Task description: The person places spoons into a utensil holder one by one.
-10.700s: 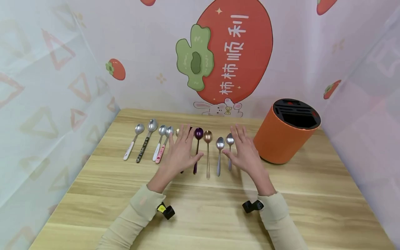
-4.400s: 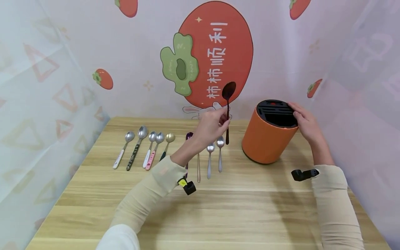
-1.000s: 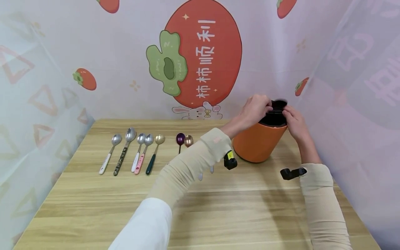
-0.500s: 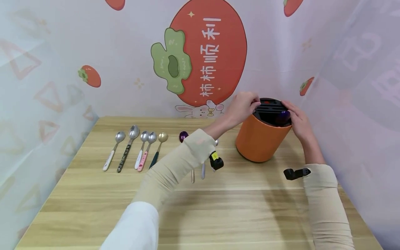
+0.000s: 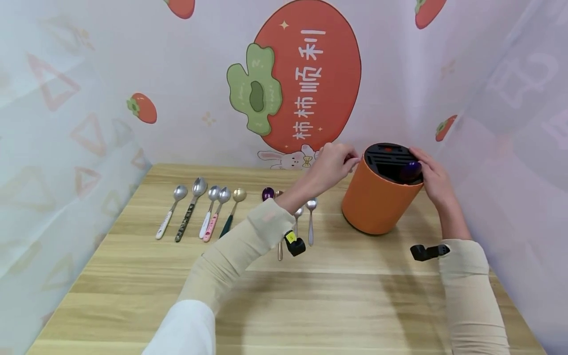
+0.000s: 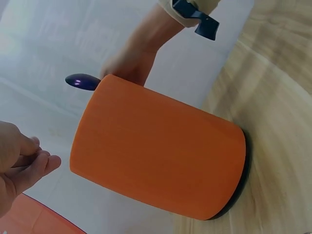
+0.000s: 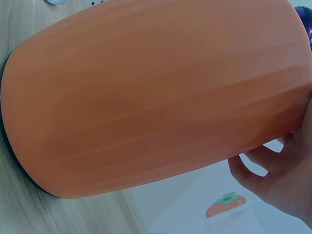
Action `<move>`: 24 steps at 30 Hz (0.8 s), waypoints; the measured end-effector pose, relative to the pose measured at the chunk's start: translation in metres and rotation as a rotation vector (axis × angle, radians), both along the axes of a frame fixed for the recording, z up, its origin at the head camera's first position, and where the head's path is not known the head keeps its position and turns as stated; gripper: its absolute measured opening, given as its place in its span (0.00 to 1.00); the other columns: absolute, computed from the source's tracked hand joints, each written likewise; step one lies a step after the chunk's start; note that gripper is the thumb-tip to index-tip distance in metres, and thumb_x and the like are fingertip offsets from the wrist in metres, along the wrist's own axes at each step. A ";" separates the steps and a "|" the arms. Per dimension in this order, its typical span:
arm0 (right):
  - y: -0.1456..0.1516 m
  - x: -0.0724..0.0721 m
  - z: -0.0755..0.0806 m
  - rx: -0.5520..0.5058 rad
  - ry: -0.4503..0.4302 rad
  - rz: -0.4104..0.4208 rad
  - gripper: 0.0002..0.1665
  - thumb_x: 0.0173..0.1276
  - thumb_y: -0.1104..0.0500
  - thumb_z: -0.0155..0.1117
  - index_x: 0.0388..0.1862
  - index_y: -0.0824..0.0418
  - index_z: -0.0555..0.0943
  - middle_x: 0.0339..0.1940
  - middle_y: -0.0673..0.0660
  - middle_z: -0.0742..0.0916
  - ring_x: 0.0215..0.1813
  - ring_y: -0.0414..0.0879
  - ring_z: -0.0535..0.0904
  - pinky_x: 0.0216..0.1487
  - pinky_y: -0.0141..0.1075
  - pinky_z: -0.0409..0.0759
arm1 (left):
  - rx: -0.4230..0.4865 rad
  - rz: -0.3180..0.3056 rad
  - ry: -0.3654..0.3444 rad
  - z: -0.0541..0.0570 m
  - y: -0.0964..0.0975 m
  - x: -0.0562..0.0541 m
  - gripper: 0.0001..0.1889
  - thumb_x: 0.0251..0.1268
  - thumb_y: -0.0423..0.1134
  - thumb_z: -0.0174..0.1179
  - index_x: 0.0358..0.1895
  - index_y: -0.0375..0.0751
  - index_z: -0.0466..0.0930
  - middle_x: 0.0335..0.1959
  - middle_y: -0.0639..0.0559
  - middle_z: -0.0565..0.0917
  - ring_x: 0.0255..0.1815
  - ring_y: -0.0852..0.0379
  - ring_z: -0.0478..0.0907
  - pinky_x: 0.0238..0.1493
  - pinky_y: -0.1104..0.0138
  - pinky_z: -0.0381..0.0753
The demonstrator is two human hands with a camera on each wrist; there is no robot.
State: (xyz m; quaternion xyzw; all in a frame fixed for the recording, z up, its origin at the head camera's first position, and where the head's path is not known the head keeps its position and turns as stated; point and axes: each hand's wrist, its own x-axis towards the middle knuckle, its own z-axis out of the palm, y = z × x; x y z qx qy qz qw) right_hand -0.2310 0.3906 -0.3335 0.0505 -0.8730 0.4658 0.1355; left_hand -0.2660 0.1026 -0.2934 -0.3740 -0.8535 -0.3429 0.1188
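Observation:
An orange knife block with a black slotted top stands at the right of the table. Out of its wide opening pokes the dark purple bowl of a spoon, whose handle is down inside; the left wrist view also has this spoon above the rim. My right hand grips the block's right rim, its fingers bent against the orange wall. Just left of the rim is my left hand, fingers curled, thumb near the fingertips, nothing between them.
Several spoons lie in a row left of the block, among them a gold one with a green handle, a purple one and a silver one. My left forearm crosses over part of the row. A printed backdrop closes off the back and sides.
The dark spoon, held up by my left hand earlier, now stands in the block. My left hand has let go and drawn back leftward from the top; my right hand stays at the rim.

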 end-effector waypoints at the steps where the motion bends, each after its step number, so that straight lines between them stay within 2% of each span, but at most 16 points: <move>1: 0.000 0.000 0.000 -0.002 0.003 0.002 0.29 0.82 0.54 0.36 0.75 0.66 0.62 0.80 0.66 0.61 0.82 0.52 0.51 0.83 0.46 0.43 | -0.003 0.007 0.006 -0.002 -0.002 0.002 0.09 0.72 0.39 0.59 0.38 0.40 0.87 0.27 0.52 0.85 0.25 0.62 0.79 0.30 0.77 0.75; 6: 0.000 0.000 -0.001 -0.005 0.006 -0.005 0.29 0.82 0.54 0.36 0.75 0.66 0.63 0.80 0.66 0.62 0.81 0.47 0.53 0.83 0.43 0.45 | -0.011 0.046 -0.005 -0.013 -0.013 0.012 0.08 0.70 0.41 0.62 0.38 0.41 0.88 0.26 0.54 0.85 0.26 0.63 0.78 0.32 0.77 0.76; 13: 0.003 -0.001 -0.002 0.007 -0.026 -0.025 0.29 0.82 0.54 0.35 0.76 0.64 0.62 0.80 0.64 0.61 0.82 0.52 0.51 0.83 0.45 0.44 | 0.006 0.072 -0.116 -0.031 -0.031 0.022 0.10 0.71 0.41 0.61 0.40 0.39 0.87 0.24 0.53 0.84 0.24 0.64 0.80 0.30 0.78 0.77; 18: 0.002 -0.002 -0.003 0.012 -0.022 -0.015 0.29 0.82 0.55 0.34 0.76 0.65 0.62 0.80 0.65 0.61 0.82 0.53 0.51 0.83 0.44 0.44 | -0.015 0.119 -0.143 -0.043 -0.044 0.026 0.10 0.71 0.42 0.61 0.39 0.39 0.87 0.25 0.53 0.85 0.24 0.63 0.79 0.28 0.77 0.77; 24: 0.002 -0.002 -0.002 0.003 -0.014 0.000 0.29 0.82 0.56 0.33 0.76 0.66 0.61 0.80 0.66 0.60 0.83 0.53 0.49 0.83 0.46 0.42 | -0.047 0.173 -0.213 -0.058 -0.060 0.031 0.11 0.71 0.44 0.61 0.39 0.40 0.87 0.27 0.53 0.85 0.23 0.62 0.79 0.25 0.76 0.77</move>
